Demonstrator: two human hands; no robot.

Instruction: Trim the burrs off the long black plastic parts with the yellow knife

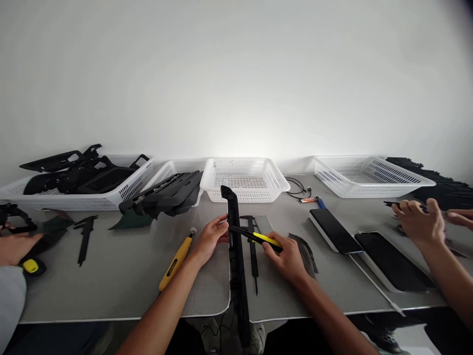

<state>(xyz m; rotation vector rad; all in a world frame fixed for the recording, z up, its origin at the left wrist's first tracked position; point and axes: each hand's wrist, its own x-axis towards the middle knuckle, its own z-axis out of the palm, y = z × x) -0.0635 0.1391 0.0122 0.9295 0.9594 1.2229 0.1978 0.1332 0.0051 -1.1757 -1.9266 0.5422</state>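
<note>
A long black plastic trim piece [236, 276] stands in front of me, its lower end reaching past the table's front edge. My left hand [213, 239] is closed on its left side. My right hand [286, 254] grips a yellow and black utility knife [264, 239], whose front end points left and meets the trim piece in view; I cannot tell whether the blade touches it. A black caliper [253, 254] lies just right of the piece. Left of my left hand is a yellow handheld power tool [176, 264] with a small round tip.
White baskets [246, 196] line the wall; the left one [107, 201] holds black parts, and more black parts [170, 192] overhang another. At right lie two dark-topped slabs [334, 231] and a white cable [377, 283]. Other people's hands [421, 222] work at both sides. Another caliper [86, 239] lies left.
</note>
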